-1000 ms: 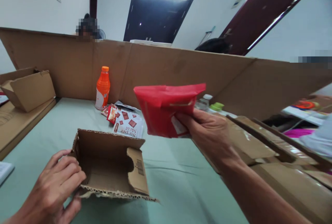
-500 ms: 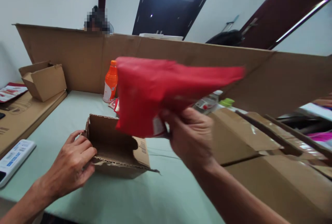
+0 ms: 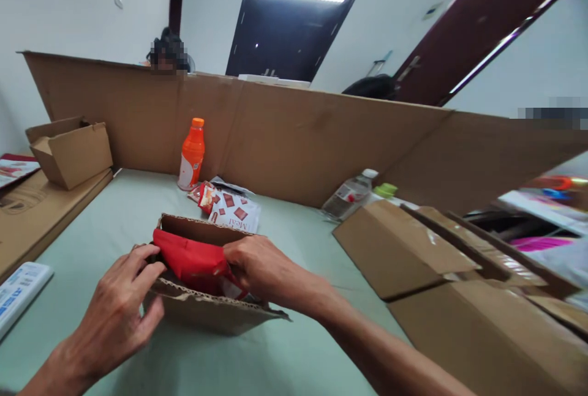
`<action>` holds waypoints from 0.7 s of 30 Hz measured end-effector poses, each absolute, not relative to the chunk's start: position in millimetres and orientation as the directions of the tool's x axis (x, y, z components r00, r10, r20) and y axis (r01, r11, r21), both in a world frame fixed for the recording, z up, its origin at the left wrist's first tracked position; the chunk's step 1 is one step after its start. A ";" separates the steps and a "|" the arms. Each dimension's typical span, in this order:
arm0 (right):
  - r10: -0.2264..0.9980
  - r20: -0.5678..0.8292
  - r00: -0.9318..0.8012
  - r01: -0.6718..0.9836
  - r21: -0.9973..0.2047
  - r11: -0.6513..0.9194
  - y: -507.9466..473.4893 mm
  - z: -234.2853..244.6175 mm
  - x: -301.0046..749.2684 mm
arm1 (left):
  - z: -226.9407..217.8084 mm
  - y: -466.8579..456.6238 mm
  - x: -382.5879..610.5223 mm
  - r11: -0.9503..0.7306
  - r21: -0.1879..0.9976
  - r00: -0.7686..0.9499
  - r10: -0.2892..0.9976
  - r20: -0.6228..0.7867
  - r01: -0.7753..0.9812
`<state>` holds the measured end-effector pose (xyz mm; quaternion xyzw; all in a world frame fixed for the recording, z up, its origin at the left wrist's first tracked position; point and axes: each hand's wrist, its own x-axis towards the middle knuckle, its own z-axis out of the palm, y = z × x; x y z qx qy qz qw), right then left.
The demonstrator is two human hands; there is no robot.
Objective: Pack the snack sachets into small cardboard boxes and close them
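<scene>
A small open cardboard box (image 3: 206, 313) with a torn rim sits on the pale green tabletop. Inside it lies a red packet (image 3: 190, 261), its upper part showing above the front wall. My right hand (image 3: 252, 264) reaches in from the right, closed on the packet's right end; its fingertips are partly hidden. My left hand (image 3: 126, 295) holds the box at its left end, fingers over the rim beside the packet and thumb by the front wall. Just behind the box lies a white pouch with brown squares (image 3: 235, 209).
An orange bottle (image 3: 192, 154) and a clear bottle (image 3: 349, 194) stand before a cardboard partition (image 3: 285, 133), the clear one leaning. Closed cartons (image 3: 478, 322) fill the right side. At left are an open box (image 3: 80, 154) and a white power strip (image 3: 22, 295). A person (image 3: 168, 50) is beyond the partition.
My right hand has lowered the red packet from above the table into the cardboard box. My left hand stays at the box's left end. The white pouch behind has come into view.
</scene>
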<state>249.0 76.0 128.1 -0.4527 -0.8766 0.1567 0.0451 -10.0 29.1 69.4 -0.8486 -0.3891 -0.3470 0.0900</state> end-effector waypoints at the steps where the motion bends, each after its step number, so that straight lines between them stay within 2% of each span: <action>1: 0.799 -0.086 -0.595 0.783 -0.284 0.553 78.1 128.3 248.9 | 66.7 29.1 -10.9 -0.678 0.139 0.445 0.608 0.658 0.722; 4: 0.772 -0.187 -0.608 0.793 -0.173 0.583 86.3 117.5 247.4 | 60.7 28.7 -11.7 -0.674 0.237 0.416 0.654 0.633 0.699; 6: 0.737 -0.237 -0.633 0.773 -0.149 0.616 92.5 103.5 242.9 | 61.2 29.0 -10.7 -0.679 0.285 0.424 0.676 0.603 0.677; 10: 0.650 -0.260 -0.715 0.698 -0.209 0.684 97.7 82.1 231.3 | 75.6 32.4 -7.0 -0.730 0.308 0.523 0.663 0.535 0.610; 13: 0.618 -0.227 -0.753 0.658 -0.261 0.706 87.8 86.4 234.3 | 89.1 35.5 -3.9 -0.756 0.333 0.576 0.648 0.498 0.563; 15: 0.600 -0.064 -0.797 0.576 -0.375 0.726 78.5 98.3 247.4 | 94.2 37.1 -2.5 -0.755 0.351 0.584 0.653 0.483 0.554; 17: 0.643 0.225 -0.732 0.476 -0.506 0.719 76.6 112.1 268.4 | 95.7 38.9 -2.7 -0.752 0.343 0.589 0.656 0.471 0.563; 19: 0.753 0.454 -0.476 0.499 -0.566 0.656 91.0 120.9 291.9 | 95.1 40.9 -4.9 -0.752 0.294 0.602 0.652 0.461 0.590; 21: 0.848 0.497 -0.184 0.687 -0.551 0.473 123.5 118.1 311.0 | 93.5 43.3 -8.3 -0.757 0.224 0.632 0.641 0.435 0.613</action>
